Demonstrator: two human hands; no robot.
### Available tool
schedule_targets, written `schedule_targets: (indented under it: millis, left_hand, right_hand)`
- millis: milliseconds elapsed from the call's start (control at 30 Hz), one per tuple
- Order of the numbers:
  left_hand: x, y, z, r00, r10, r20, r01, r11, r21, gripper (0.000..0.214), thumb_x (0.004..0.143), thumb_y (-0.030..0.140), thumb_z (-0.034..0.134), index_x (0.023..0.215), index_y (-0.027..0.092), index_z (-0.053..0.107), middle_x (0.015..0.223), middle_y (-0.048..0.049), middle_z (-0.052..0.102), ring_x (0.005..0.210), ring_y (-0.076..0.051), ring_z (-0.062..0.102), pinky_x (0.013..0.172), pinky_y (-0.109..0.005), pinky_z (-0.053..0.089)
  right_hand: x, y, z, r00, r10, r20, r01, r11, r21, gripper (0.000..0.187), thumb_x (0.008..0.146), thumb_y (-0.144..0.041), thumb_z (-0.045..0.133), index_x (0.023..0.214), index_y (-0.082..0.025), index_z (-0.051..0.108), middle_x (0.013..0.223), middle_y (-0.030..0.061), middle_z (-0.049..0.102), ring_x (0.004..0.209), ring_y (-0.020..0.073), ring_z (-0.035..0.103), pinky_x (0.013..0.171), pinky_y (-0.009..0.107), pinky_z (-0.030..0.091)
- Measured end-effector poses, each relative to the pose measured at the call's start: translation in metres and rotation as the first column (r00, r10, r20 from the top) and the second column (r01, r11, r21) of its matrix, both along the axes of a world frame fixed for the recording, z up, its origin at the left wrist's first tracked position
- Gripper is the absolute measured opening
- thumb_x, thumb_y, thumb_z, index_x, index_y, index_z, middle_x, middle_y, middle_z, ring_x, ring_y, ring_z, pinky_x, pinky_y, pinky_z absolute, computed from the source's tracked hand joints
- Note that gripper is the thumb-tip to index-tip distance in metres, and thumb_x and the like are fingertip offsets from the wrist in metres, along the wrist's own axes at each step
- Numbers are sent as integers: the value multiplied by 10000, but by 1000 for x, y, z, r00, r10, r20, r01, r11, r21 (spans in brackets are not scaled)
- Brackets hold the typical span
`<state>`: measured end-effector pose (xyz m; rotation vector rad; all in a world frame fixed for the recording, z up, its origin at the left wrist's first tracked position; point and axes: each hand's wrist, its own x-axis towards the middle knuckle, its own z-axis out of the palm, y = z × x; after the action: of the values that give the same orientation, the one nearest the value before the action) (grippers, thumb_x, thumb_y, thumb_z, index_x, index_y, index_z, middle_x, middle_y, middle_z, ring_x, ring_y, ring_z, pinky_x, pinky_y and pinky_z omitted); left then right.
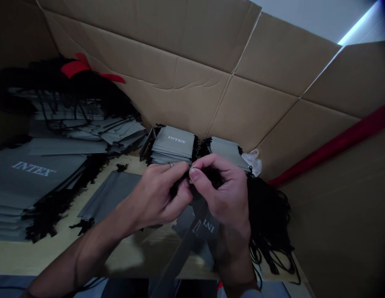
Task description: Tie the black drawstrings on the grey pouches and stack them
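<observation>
My left hand (163, 192) and my right hand (221, 188) meet fingertip to fingertip above the middle of the table. Both are closed in a pinch on black cord (214, 176), whose dark bunch shows inside the curled right fingers. Just where the thumbs press is mostly hidden. Below them hangs a grey bag (207, 225) with white lettering, partly covered by my right wrist. Beside my left forearm lie a few flat grey bags (118, 188) with black cord ends.
A large stack of grey INTEX bags (40, 178) covers the left, with piled bags and black cords behind it, topped by a red strip (76, 68). Two smaller stacks stand by the cardboard wall (186, 82). Loose black cords (268, 219) spill over at right.
</observation>
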<state>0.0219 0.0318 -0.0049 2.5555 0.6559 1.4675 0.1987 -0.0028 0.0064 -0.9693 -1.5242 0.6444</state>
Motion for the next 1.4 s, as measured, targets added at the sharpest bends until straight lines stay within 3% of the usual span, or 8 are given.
schedule_targets:
  millis: [167,333,533,733,900,1067,1267,1400]
  left_hand:
    - [-1,2,2,995,-78,67,83,994,-65,242,1012,110,502,796,217,475,634,84,385,535,-77,364,519,-250,287]
    - [-2,4,2,993,-104,57,112,981,-158,280,1053,117,494,801,228,440,640,85,390,533,-84,373,518,-254,288]
    - [-1,7,-1,990,-138,32,141,978,-154,212,1072,129,489,879,206,534,669,83,458,554,-81,420,543,-242,336]
    - [4,5,1,998,-28,59,31,998,-48,240,996,106,530,782,214,506,619,77,426,537,-86,385,525,-262,291]
    - [2,2,-1,996,24,83,-16,996,-86,267,925,128,547,684,217,473,554,69,387,502,-86,366,517,-274,288]
    - [-3,2,1,988,-100,118,126,961,-247,324,954,165,552,660,219,426,568,54,473,509,-86,398,505,-263,305]
    - [-2,4,5,981,-178,80,194,942,-273,306,1062,164,505,758,203,500,627,75,399,546,-79,381,526,-231,309]
    - [-4,5,3,975,-215,55,222,929,-295,300,1100,166,493,803,209,498,653,77,419,555,-84,396,544,-235,325]
  right_hand:
    - [1,4,-4,999,12,-40,-12,1000,-16,110,997,-308,826,920,-234,799,804,-10,741,680,132,636,600,241,531]
    - [4,7,-7,994,57,-88,-56,998,19,47,996,-266,870,1003,-250,827,928,-11,818,807,128,751,743,217,610]
    - [5,3,-5,996,62,-65,-64,998,-20,129,997,-330,866,1060,-241,797,923,5,795,773,140,726,679,229,594]
    - [3,3,-4,998,56,7,-56,998,-6,78,1038,-292,800,994,-232,774,879,-7,763,749,133,696,658,228,570]
    - [2,7,-6,996,93,9,-92,996,-2,67,1035,-268,797,986,-229,773,863,-17,753,736,125,683,670,231,571]
    - [4,9,-7,990,139,-32,-139,990,-15,81,1000,-279,857,986,-229,795,877,-15,781,768,135,719,695,235,592]
    - [10,9,-5,991,110,-74,-110,994,12,126,941,-256,946,992,-251,831,907,-25,810,795,130,744,738,225,603]
    - [12,7,-4,997,62,-49,-60,998,25,173,945,-359,947,983,-247,821,891,-7,797,782,153,728,717,255,599]
